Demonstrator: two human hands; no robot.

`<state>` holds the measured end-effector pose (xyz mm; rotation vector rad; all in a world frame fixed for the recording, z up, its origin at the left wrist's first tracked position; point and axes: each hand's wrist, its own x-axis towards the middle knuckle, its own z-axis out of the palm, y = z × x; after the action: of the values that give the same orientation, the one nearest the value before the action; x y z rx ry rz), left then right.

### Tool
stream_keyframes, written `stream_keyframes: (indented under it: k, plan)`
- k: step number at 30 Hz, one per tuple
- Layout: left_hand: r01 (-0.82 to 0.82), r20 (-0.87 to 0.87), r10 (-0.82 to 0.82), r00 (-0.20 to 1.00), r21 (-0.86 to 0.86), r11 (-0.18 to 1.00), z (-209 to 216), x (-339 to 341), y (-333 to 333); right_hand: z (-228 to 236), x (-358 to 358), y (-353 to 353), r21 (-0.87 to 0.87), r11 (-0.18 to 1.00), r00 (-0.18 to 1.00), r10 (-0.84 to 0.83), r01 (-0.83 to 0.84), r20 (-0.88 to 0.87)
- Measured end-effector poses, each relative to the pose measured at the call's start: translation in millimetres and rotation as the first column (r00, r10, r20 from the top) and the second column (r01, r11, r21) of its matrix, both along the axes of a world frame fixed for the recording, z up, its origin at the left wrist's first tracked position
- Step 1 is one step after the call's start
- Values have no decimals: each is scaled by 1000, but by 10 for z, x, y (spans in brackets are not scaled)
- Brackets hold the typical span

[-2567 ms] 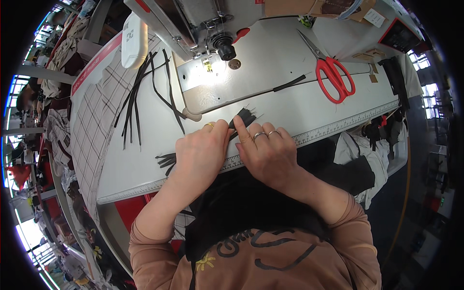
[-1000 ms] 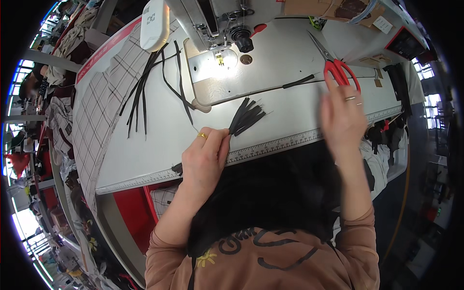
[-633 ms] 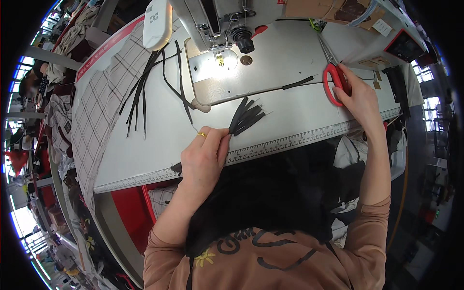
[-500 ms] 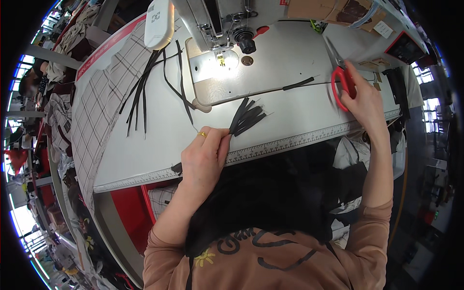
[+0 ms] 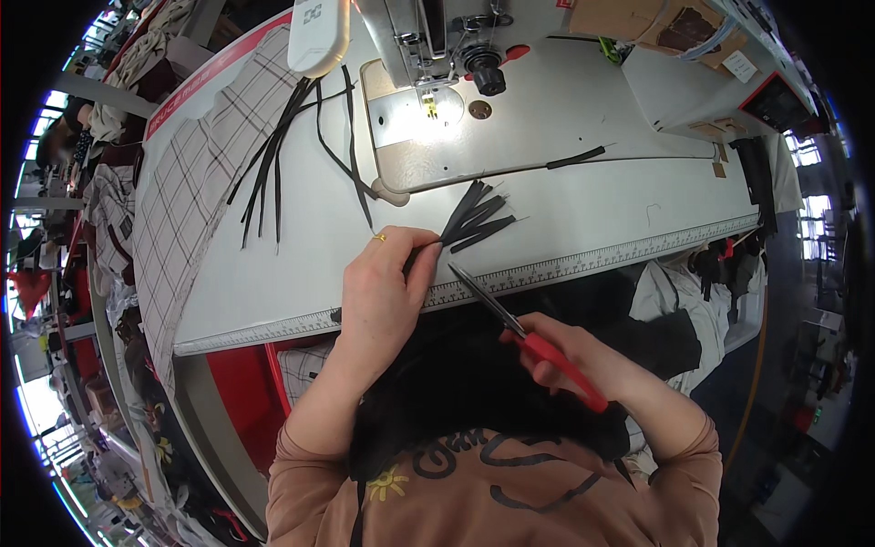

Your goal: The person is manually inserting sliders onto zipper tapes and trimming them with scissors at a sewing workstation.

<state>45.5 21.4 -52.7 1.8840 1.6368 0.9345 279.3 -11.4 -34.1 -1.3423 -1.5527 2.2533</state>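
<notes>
The scissors (image 5: 550, 357) are red and silvery grey, the strips (image 5: 467, 215) black, the tabletop (image 5: 592, 202) white, the cloth (image 5: 187, 196) pale with dark checks, the shirt (image 5: 437, 510) brown.

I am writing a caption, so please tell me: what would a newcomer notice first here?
Red-handled scissors in the right hand catch the eye first, just right of centre, pointing toward the fanned black fabric strips that the left hand pinches. Next comes the brightly lit sewing machine at top centre. Plaid fabric also lies along the left side of the white table.
</notes>
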Motion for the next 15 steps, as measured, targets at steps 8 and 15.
stream_keyframes:
  k: [8, 15]
  plan:
    - [-75, 182, 130, 975, -279, 957, 119, -70, 53, -177, -176, 37, -111, 991, 985, -93, 77, -145]
    - [1, 337, 154, 929, -419, 908, 131, -126, 101, -257, -317, 56, 100, 990, 972, -79, 103, -223]
